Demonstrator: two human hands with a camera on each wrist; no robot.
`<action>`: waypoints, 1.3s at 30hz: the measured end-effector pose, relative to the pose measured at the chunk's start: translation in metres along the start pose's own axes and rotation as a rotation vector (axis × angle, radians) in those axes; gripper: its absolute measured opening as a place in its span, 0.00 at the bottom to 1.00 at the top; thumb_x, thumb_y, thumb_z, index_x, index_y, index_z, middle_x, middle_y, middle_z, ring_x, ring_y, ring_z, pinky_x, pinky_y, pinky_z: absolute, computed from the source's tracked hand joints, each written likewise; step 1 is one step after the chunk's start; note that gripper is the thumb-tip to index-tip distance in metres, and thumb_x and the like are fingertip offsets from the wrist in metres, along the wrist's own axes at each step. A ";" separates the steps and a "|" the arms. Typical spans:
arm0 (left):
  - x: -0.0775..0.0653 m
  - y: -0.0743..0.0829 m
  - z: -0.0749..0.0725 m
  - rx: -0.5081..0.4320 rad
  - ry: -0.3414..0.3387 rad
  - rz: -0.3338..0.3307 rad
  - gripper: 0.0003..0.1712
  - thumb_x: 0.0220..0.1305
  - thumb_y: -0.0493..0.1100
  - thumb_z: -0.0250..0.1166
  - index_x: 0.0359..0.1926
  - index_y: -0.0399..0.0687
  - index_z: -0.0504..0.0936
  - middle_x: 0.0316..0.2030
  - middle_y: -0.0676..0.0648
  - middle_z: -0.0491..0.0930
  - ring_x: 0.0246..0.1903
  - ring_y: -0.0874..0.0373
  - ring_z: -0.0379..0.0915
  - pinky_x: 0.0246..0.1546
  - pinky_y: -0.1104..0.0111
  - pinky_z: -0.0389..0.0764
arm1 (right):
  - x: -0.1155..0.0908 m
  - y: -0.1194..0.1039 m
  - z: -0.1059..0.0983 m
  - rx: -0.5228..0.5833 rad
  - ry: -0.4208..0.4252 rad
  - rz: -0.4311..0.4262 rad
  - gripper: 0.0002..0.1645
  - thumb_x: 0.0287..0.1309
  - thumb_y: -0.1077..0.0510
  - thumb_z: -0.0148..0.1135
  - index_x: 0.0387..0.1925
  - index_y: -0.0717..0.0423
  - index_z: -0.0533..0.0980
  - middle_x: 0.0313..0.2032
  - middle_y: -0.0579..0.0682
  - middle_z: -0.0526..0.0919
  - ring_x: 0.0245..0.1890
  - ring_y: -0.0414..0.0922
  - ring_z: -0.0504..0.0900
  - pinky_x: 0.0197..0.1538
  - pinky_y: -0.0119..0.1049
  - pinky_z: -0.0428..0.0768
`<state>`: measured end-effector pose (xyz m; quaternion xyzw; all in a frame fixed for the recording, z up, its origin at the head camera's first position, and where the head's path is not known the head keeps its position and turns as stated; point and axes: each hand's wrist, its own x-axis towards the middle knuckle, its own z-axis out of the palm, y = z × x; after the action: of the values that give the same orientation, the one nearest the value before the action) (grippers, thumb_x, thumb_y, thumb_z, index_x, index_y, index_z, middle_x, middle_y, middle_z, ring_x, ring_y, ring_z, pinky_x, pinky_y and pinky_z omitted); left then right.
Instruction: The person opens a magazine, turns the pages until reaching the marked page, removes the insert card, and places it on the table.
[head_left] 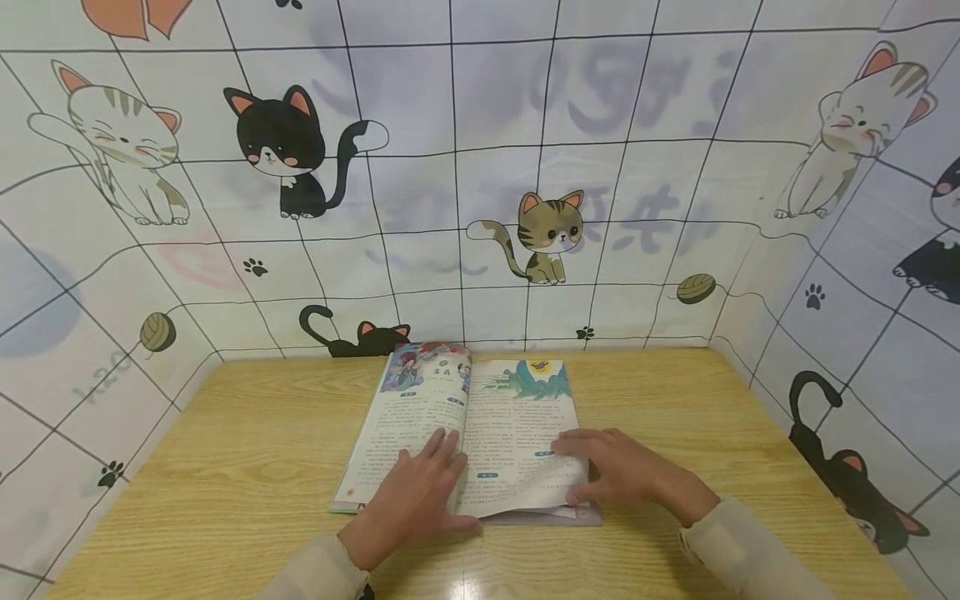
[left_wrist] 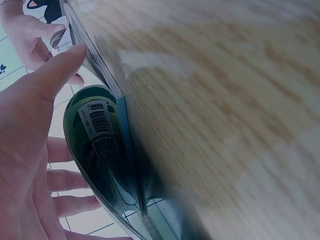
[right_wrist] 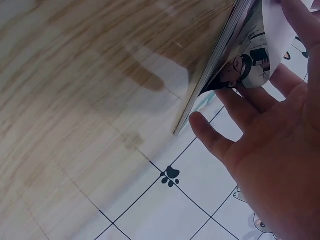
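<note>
An open book [head_left: 517,425] with printed text and colour pictures lies on the table. My left hand [head_left: 420,492] rests on its left page near the fold, fingers extended, thumb by the lower edge. In the left wrist view the green cover [left_wrist: 95,145] with a barcode bows away from the table beneath that hand. My right hand [head_left: 618,467] pinches the right page at its outer edge, fingers on top and thumb by the lower corner. This page [right_wrist: 250,62] curls up in the right wrist view, showing a drawn figure on its underside; the fingertips are partly hidden there.
The wood-grain table [head_left: 255,442] extends on both sides of the book. Behind and beside it hangs a white grid-patterned cloth [head_left: 412,192] printed with cartoon cats, paw prints and yarn balls. Pale sleeves [head_left: 742,542] cover the forearms.
</note>
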<state>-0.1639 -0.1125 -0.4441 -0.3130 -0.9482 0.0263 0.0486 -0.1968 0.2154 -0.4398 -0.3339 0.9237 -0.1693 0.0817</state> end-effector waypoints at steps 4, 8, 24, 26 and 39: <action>0.000 0.000 -0.001 0.000 0.009 0.004 0.51 0.48 0.81 0.61 0.58 0.47 0.79 0.66 0.40 0.70 0.66 0.42 0.66 0.42 0.42 0.81 | 0.000 -0.001 -0.002 -0.002 0.024 0.005 0.42 0.55 0.32 0.66 0.64 0.52 0.75 0.63 0.55 0.76 0.63 0.57 0.74 0.62 0.60 0.69; 0.001 0.000 -0.003 -0.017 -0.005 -0.007 0.50 0.49 0.80 0.61 0.59 0.47 0.79 0.66 0.40 0.69 0.66 0.42 0.66 0.43 0.41 0.80 | 0.000 -0.004 -0.004 0.004 0.038 0.026 0.44 0.54 0.30 0.65 0.64 0.52 0.74 0.64 0.54 0.75 0.65 0.56 0.72 0.64 0.60 0.67; 0.002 -0.006 -0.004 0.101 0.128 0.092 0.36 0.59 0.71 0.60 0.55 0.49 0.81 0.56 0.44 0.78 0.56 0.48 0.74 0.46 0.51 0.79 | 0.000 -0.004 -0.012 0.054 0.126 0.073 0.45 0.63 0.28 0.53 0.72 0.48 0.65 0.69 0.53 0.70 0.68 0.57 0.68 0.65 0.63 0.64; 0.002 -0.006 -0.004 0.101 0.150 0.113 0.36 0.60 0.69 0.61 0.58 0.50 0.80 0.55 0.45 0.78 0.55 0.49 0.74 0.46 0.52 0.79 | 0.000 -0.005 -0.012 0.062 0.127 0.078 0.43 0.66 0.29 0.51 0.73 0.48 0.64 0.69 0.54 0.69 0.68 0.58 0.68 0.65 0.64 0.64; 0.003 -0.004 -0.006 0.090 0.284 0.349 0.50 0.57 0.56 0.72 0.76 0.62 0.58 0.77 0.48 0.51 0.75 0.53 0.49 0.68 0.51 0.63 | -0.003 -0.005 -0.013 0.175 0.193 0.079 0.32 0.78 0.45 0.38 0.76 0.51 0.58 0.72 0.55 0.64 0.70 0.60 0.64 0.67 0.65 0.60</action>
<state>-0.1680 -0.1143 -0.4376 -0.4705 -0.8611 0.0321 0.1900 -0.1953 0.2176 -0.4255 -0.2709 0.9213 -0.2774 0.0280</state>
